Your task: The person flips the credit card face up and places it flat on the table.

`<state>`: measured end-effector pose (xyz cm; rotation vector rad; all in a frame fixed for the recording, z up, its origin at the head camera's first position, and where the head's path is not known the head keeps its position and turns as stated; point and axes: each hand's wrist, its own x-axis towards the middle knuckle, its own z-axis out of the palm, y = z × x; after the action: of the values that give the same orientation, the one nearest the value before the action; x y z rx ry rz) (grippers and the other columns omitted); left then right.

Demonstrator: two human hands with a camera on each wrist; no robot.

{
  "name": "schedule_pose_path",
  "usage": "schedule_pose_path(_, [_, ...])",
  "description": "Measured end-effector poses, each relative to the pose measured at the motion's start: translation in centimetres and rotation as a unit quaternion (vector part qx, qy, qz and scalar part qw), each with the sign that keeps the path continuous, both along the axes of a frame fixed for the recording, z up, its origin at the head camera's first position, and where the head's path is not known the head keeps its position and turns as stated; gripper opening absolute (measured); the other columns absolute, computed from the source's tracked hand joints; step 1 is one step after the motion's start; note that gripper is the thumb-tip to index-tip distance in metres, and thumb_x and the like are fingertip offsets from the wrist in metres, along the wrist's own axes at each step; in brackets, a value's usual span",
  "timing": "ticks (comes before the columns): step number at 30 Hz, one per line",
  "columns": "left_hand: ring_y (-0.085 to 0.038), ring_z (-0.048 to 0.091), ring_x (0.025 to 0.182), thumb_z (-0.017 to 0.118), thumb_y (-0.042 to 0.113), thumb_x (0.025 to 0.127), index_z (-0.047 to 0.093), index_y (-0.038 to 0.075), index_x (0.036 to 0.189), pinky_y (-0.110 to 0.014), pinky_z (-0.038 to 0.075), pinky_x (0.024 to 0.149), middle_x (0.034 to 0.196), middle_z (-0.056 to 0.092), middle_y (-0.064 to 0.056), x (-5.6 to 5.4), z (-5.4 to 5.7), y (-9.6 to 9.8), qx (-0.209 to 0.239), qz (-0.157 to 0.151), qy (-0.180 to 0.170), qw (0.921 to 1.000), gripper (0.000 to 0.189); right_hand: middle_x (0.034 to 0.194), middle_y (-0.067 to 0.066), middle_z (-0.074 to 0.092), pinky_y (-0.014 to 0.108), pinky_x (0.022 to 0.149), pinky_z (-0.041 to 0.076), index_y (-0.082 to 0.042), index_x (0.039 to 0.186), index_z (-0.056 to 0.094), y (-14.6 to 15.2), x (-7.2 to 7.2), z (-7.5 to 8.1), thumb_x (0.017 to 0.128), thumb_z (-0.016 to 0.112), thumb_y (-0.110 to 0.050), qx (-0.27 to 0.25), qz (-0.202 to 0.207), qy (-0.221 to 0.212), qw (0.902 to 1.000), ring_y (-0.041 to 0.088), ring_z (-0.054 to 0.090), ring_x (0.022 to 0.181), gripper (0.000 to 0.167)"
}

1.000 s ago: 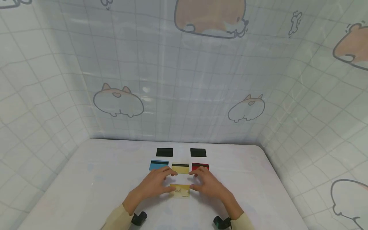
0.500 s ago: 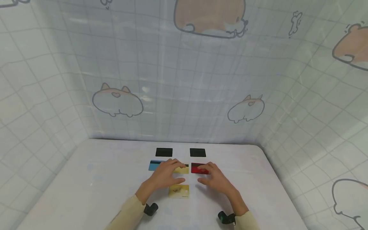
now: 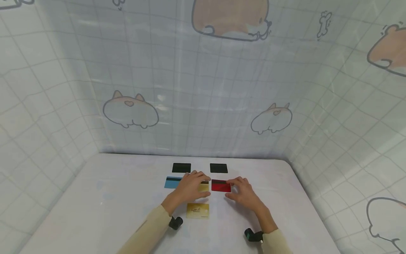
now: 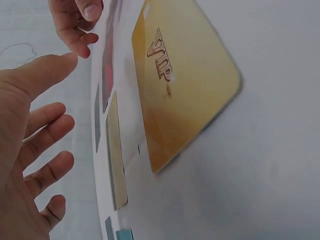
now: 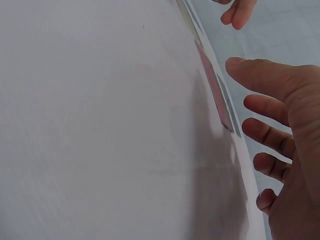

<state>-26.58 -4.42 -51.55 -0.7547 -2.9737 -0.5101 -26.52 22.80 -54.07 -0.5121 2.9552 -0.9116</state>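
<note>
A red card [image 3: 221, 186] with a dark stripe lies on the white table, between my two hands in the head view. My left hand [image 3: 189, 187] hovers over the pale yellow striped card [image 3: 204, 188], partly covering it, thumb and fingers spread toward the red card. By the red card's right side is my right hand [image 3: 246, 196], its fingertips overlapping that edge in the head view. Both wrist views show loosely bent fingers holding nothing and raised off the tabletop. Nearer the body lies a gold card [image 4: 185, 75] with raised "VIP" lettering.
A blue striped card [image 3: 172, 182] lies left of the yellow one, partly behind the left hand. Two black cards [image 3: 181, 168] form the row behind. A grid-patterned curtain [image 3: 203, 91] with cartoon animals encloses the table [image 3: 95, 208] at the back and sides.
Both hands have moved right and slightly forward, from around the gold and yellow cards to either side of the red card. The cards stay where they were.
</note>
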Motion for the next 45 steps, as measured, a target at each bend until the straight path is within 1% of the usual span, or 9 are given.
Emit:
schedule_pose_path(4, [-0.020,0.051,0.117,0.074,0.056,0.084,0.065,0.030,0.133,-0.058,0.038,0.106,0.134,0.061,0.006,-0.6,-0.3,0.6,-0.016,0.007,0.011,0.9998,0.057,0.114,-0.003,0.060,0.045,0.089,0.043,-0.022,0.128,0.067,0.5,-0.6,-0.1,0.081,0.083,-0.035,0.008,-0.010,0.004,0.9999,0.018,0.048,0.108,0.051])
schedule_pose_path(7, [-0.020,0.051,0.115,0.075,0.054,0.084,0.065,0.028,0.133,-0.055,0.040,0.104,0.133,0.061,0.005,-0.9,-0.4,1.2,-0.018,0.010,0.013,0.9997,0.057,0.115,-0.003,0.060,0.046,0.091,0.044,-0.022,0.128,0.067,0.9,-1.0,-0.2,0.080,0.083,-0.035,0.018,-0.019,-0.005,0.9996,0.019,0.049,0.110,0.052])
schedule_pose_path(11, [-0.021,0.050,0.115,0.076,0.053,0.084,0.065,0.025,0.133,-0.053,0.040,0.103,0.134,0.061,0.003,-1.4,-0.6,2.0,-0.020,0.016,0.006,0.9997,0.058,0.118,-0.003,0.060,0.049,0.096,0.045,-0.024,0.128,0.067,1.3,-1.5,-0.3,0.078,0.085,-0.036,0.018,-0.034,-0.031,0.9988,0.020,0.048,0.115,0.054])
schedule_pose_path(14, [-0.021,0.050,0.117,0.076,0.052,0.084,0.065,0.025,0.134,-0.055,0.038,0.105,0.134,0.061,0.003,-1.7,-0.7,2.6,-0.022,0.025,-0.002,0.9994,0.058,0.119,-0.004,0.059,0.049,0.096,0.045,-0.026,0.129,0.067,1.7,-1.9,-0.3,0.077,0.085,-0.038,0.022,-0.036,-0.042,0.9982,0.020,0.047,0.116,0.056])
schedule_pose_path(19, [-0.022,0.050,0.117,0.076,0.053,0.082,0.066,0.024,0.132,-0.057,0.038,0.106,0.131,0.061,0.003,-2.0,-0.8,3.5,-0.038,0.036,-0.006,0.9986,0.059,0.113,-0.005,0.058,0.045,0.092,0.043,-0.025,0.128,0.067,1.8,-2.4,-0.3,0.076,0.086,-0.039,0.032,-0.017,-0.039,0.9986,0.018,0.047,0.111,0.057])
schedule_pose_path(26, [-0.020,0.051,0.114,0.075,0.057,0.081,0.066,0.024,0.132,-0.049,0.041,0.100,0.127,0.061,0.003,-1.7,-0.7,4.2,-0.074,0.039,-0.005,0.9965,0.061,0.109,-0.007,0.058,0.041,0.087,0.042,-0.025,0.128,0.068,1.6,-2.6,-0.1,0.075,0.086,-0.039,0.038,-0.004,-0.044,0.9983,0.016,0.046,0.105,0.058])
schedule_pose_path(30, [-0.019,0.050,0.114,0.076,0.057,0.081,0.067,0.025,0.132,-0.047,0.041,0.099,0.127,0.061,0.004,-1.7,-0.5,4.2,-0.077,0.039,-0.004,0.9963,0.061,0.109,-0.007,0.058,0.041,0.087,0.042,-0.025,0.128,0.068,1.5,-2.7,-0.1,0.076,0.086,-0.037,0.042,0.001,-0.044,0.9982,0.016,0.046,0.104,0.056])
schedule_pose_path(40, [-0.019,0.050,0.112,0.073,0.057,0.083,0.067,0.025,0.130,-0.045,0.041,0.096,0.126,0.061,0.004,-3.0,-0.8,5.1,-0.076,0.046,-0.005,0.9961,0.058,0.108,-0.007,0.058,0.041,0.085,0.042,-0.025,0.125,0.069,2.1,-4.5,-0.1,0.076,0.086,-0.033,0.041,0.015,-0.046,0.9980,0.016,0.046,0.104,0.053])
schedule_pose_path(45, [-0.019,0.050,0.112,0.072,0.058,0.084,0.067,0.025,0.130,-0.044,0.040,0.095,0.126,0.060,0.004,-3.5,-0.7,5.3,-0.073,0.054,-0.005,0.9959,0.056,0.107,-0.007,0.058,0.041,0.085,0.041,-0.025,0.124,0.070,2.3,-5.3,0.2,0.078,0.086,-0.031,0.036,0.021,-0.046,0.9981,0.016,0.046,0.104,0.049])
